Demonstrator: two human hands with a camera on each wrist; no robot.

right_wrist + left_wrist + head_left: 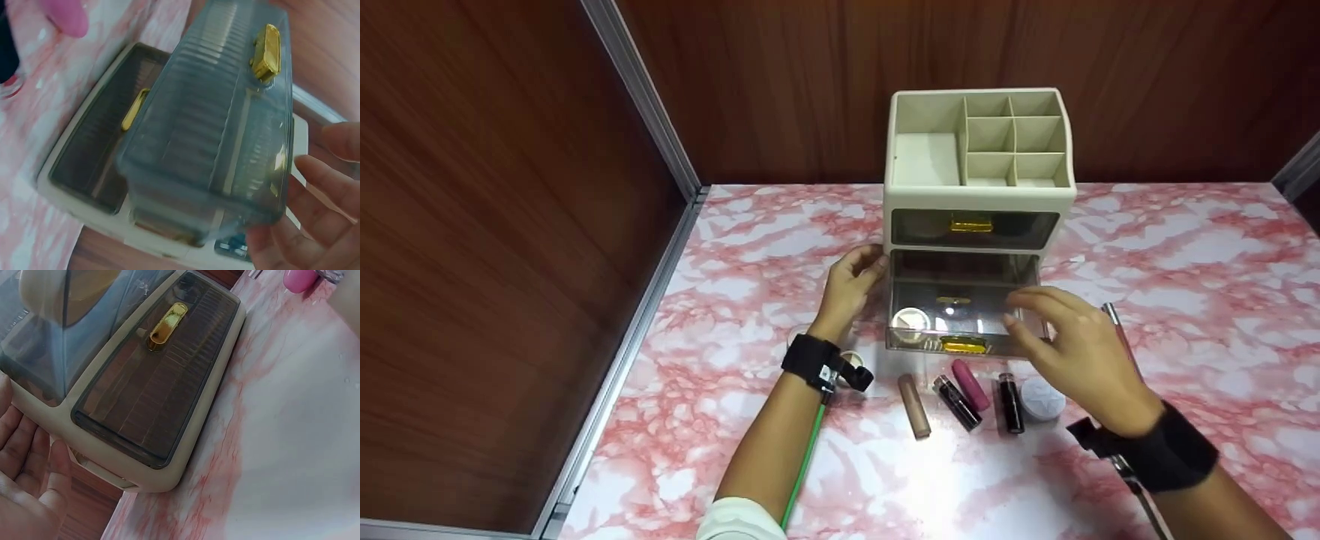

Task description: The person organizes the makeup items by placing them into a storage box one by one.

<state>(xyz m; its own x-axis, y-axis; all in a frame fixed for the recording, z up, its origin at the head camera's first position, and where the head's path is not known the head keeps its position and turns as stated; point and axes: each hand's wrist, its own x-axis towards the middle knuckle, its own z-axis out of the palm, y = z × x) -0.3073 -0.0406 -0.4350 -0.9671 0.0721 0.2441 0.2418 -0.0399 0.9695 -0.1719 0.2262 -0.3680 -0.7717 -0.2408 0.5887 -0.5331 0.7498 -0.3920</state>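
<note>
right forearm [1234, 504], nearest the lens, points toward a cream organizer [979, 193] whose middle drawer [180, 129] stands pulled out. the step in hand seems to be handling that drawer; the next move likely calls for steadying the organizer while the drawer slides. left hand [849, 285] lies by the organizer's left side, relaxed and grasping nothing; right hand [1072, 349] is loose beside the drawer's right wall, unclenched, contact unclear. around them: a white tub [1042, 399], a round case [911, 324] in the drawer, then brown tube [914, 406], pink tube [970, 385] and two black tubes [1011, 405] just before it, easily knocked
</note>
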